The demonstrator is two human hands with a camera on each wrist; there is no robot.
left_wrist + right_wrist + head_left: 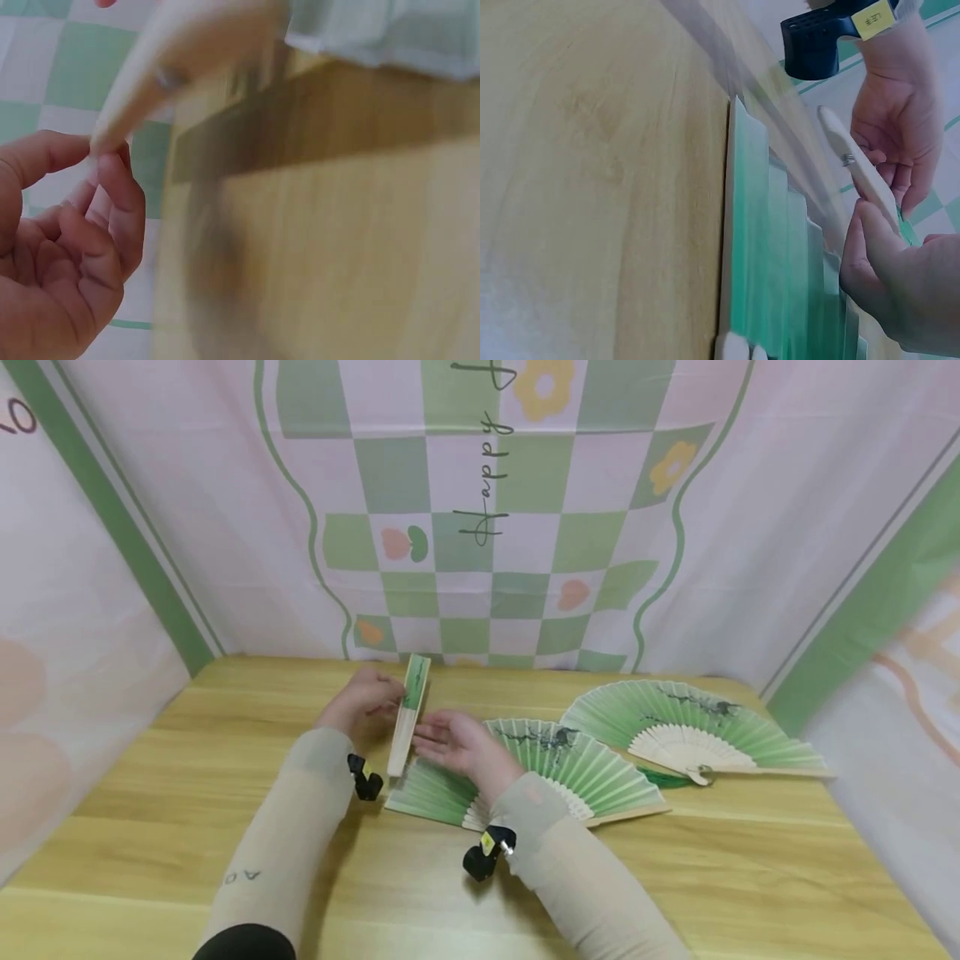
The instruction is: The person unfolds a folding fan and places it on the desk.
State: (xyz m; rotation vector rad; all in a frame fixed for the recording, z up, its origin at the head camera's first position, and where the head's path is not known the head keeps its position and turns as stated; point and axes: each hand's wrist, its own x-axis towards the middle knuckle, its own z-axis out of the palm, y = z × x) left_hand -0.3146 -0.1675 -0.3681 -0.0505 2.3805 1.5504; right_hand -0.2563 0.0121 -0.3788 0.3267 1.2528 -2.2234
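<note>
Beyond the fingers (438, 752), a cloth backdrop (465, 543) is seen hung, printed with green checks, flowers and the word "Happy." Below the fingers, a wood-grain table (397, 893) is spread. Well to their right, a green pleated fan (675, 710) is laid open, a dark branch printed across it; beneath the right hand (465, 743), a matching open fan (600, 760) is partly hidden. The right fingers are held extended and relaxed, just beside a folded fan (408, 714); whether it is touched by them cannot be told. Between the two hands, the folded fan is tilted, its green part pinched by the left hand (367, 697), thumb against fingers. Behind the fingers, a black device (489, 852) is worn at each wrist. Right of the fingers, a green tassel (663, 778) is seen lying.
</note>
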